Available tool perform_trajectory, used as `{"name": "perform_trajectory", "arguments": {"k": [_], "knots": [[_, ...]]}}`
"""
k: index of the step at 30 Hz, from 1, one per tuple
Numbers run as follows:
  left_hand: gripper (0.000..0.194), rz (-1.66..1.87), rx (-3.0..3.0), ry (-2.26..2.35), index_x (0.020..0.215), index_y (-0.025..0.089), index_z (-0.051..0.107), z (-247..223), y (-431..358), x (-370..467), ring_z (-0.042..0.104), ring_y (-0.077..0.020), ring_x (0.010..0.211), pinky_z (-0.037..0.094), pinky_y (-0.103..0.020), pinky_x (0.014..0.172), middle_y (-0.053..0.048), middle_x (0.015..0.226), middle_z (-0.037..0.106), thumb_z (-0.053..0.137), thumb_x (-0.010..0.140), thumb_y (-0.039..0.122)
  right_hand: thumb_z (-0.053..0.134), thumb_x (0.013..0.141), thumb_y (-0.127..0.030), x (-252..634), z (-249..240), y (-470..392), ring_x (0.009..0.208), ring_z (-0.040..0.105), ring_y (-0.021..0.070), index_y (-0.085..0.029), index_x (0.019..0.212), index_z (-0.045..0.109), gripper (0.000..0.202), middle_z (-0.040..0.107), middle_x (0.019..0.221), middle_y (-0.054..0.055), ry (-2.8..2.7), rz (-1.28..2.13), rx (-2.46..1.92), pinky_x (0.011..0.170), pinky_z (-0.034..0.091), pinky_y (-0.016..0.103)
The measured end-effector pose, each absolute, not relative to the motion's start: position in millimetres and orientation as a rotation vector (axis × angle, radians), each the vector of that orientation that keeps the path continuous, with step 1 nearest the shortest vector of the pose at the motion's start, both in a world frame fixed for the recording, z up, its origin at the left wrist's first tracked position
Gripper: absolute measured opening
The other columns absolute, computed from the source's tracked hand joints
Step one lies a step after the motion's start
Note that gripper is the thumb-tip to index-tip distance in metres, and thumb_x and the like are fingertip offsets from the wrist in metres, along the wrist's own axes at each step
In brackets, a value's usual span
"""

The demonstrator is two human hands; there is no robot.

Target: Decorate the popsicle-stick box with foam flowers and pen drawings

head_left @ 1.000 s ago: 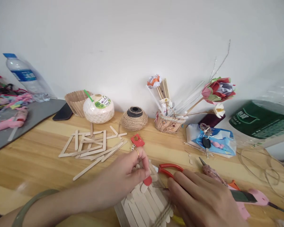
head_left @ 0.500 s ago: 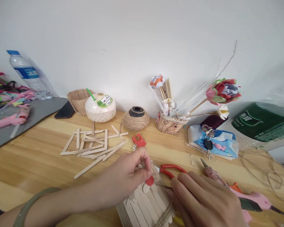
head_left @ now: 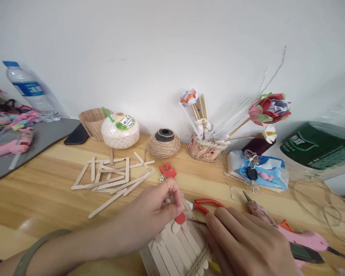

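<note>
My left hand [head_left: 161, 205], with a ring on one finger, is closed in a pinch at a small round red piece [head_left: 180, 218]. That piece lies over a pale rounded stick end on a craft-stick structure [head_left: 169, 255], which has twine [head_left: 200, 260] along its lower right side. My right hand [head_left: 248, 241] is closed around a thin, dark, pointed tool [head_left: 197, 222]; its tip reaches toward the red piece, and the fingers hide the rest. Red-handled pliers [head_left: 201, 205] lie just beyond the right hand. Something yellow [head_left: 215, 267] shows partly beneath that hand.
Loose craft sticks [head_left: 115, 176], a twine spool [head_left: 163, 145] and a red card with a hole [head_left: 168, 170] lie ahead. A pink glue gun [head_left: 304, 239] rests at right, near a tissue pack [head_left: 278, 180]. A coconut [head_left: 120, 132] and flower basket [head_left: 208, 150] stand by the wall.
The view has shifted slightly. Both hands keep nearly the same pose around the red piece, and the thin tool's tip has moved only a little.
</note>
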State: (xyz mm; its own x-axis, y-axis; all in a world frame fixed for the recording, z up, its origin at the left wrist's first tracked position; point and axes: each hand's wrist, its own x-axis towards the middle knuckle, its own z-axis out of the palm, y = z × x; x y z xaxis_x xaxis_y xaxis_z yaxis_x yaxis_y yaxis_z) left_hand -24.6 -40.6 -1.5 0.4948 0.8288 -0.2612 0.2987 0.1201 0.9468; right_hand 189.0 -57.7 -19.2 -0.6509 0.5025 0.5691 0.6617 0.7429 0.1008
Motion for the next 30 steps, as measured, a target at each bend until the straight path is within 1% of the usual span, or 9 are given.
{"name": "perform_trajectory", "arguments": {"k": [4, 6, 10, 14, 18, 23, 27, 30], "knots": [[0.009, 0.502, 1.444, 1.048, 0.082, 0.022, 0.043, -1.4, -41.4, -25.0, 0.038, -0.0111, 0.06, 0.03, -0.024, 0.056, 0.006, 0.071, 0.045, 0.045, 0.089, 0.028, 0.042, 0.089, -0.007, 188.5, -20.4, -55.9, 0.054, 0.053, 0.0143, -0.018, 0.072, 0.059, 0.026, 0.06, 0.061, 0.0, -2.408, -0.43, -0.872, 0.054, 0.03, 0.03], [0.009, 0.515, 1.431, 1.041, 0.082, 0.022, 0.043, -1.3, -41.3, -25.1, 0.039, -0.0111, 0.061, 0.03, -0.024, 0.056, 0.006, 0.072, 0.046, 0.045, 0.089, 0.028, 0.042, 0.09, -0.008, 189.2, -20.2, -55.8, 0.053, 0.051, 0.0139, -0.019, 0.071, 0.058, 0.027, 0.058, 0.06, 0.0, -2.426, -0.394, -0.861, 0.053, 0.03, 0.03], [0.01, 0.513, 1.433, 1.044, 0.082, 0.022, 0.043, -1.6, -40.2, -25.1, 0.04, -0.0113, 0.061, 0.03, -0.024, 0.056, 0.006, 0.072, 0.046, 0.045, 0.089, 0.028, 0.043, 0.093, -0.012, 190.6, -17.8, -54.8, 0.05, 0.048, 0.014, -0.019, 0.067, 0.056, 0.029, 0.055, 0.057, 0.0, -2.358, -0.423, -0.9, 0.051, 0.029, 0.03], [0.011, 0.527, 1.448, 1.04, 0.082, 0.022, 0.043, -2.8, -39.7, -25.6, 0.04, -0.0123, 0.065, 0.031, -0.025, 0.059, 0.005, 0.073, 0.046, 0.045, 0.09, 0.03, 0.042, 0.095, -0.015, 190.5, -18.0, -53.6, 0.049, 0.047, 0.0134, -0.019, 0.066, 0.055, 0.032, 0.055, 0.057, -0.001, -2.408, -0.319, -0.793, 0.05, 0.028, 0.03], [0.011, 0.529, 1.44, 1.033, 0.082, 0.022, 0.042, -3.8, -40.4, -26.1, 0.041, -0.0126, 0.066, 0.031, -0.026, 0.061, 0.005, 0.074, 0.048, 0.046, 0.09, 0.029, 0.041, 0.095, -0.014, 191.3, -18.6, -54.3, 0.049, 0.047, 0.0134, -0.018, 0.066, 0.055, 0.032, 0.054, 0.057, 0.0, -2.388, -0.313, -0.855, 0.048, 0.028, 0.03], [0.011, 0.527, 1.438, 1.038, 0.082, 0.021, 0.042, -5.4, -40.2, -25.6, 0.041, -0.0126, 0.067, 0.032, -0.026, 0.063, 0.005, 0.074, 0.048, 0.045, 0.09, 0.028, 0.041, 0.095, -0.014, 192.3, -19.7, -52.4, 0.049, 0.047, 0.0125, -0.019, 0.064, 0.052, 0.034, 0.054, 0.057, -0.001, -2.442, -0.225, -0.792, 0.047, 0.029, 0.029], [0.012, 0.527, 1.411, 1.015, 0.083, 0.022, 0.041, -5.2, -41.0, -25.8, 0.042, -0.0131, 0.069, 0.032, -0.026, 0.064, 0.005, 0.074, 0.049, 0.046, 0.09, 0.03, 0.041, 0.096, -0.016, 195.6, -18.6, -48.9, 0.047, 0.047, 0.0124, -0.018, 0.071, 0.056, 0.029, 0.055, 0.058, -0.001, -2.334, -0.243, -0.926, 0.045, 0.032, 0.028], [0.013, 0.51, 1.397, 1.012, 0.085, 0.022, 0.042, -2.6, -42.3, -25.7, 0.042, -0.013, 0.068, 0.033, -0.026, 0.064, 0.005, 0.073, 0.049, 0.046, 0.091, 0.032, 0.037, 0.098, -0.019, 198.2, -15.7, -48.8, 0.047, 0.052, 0.0112, -0.018, 0.077, 0.058, 0.029, 0.058, 0.06, -0.001, -2.309, -0.153, -0.977, 0.045, 0.035, 0.026]]}}
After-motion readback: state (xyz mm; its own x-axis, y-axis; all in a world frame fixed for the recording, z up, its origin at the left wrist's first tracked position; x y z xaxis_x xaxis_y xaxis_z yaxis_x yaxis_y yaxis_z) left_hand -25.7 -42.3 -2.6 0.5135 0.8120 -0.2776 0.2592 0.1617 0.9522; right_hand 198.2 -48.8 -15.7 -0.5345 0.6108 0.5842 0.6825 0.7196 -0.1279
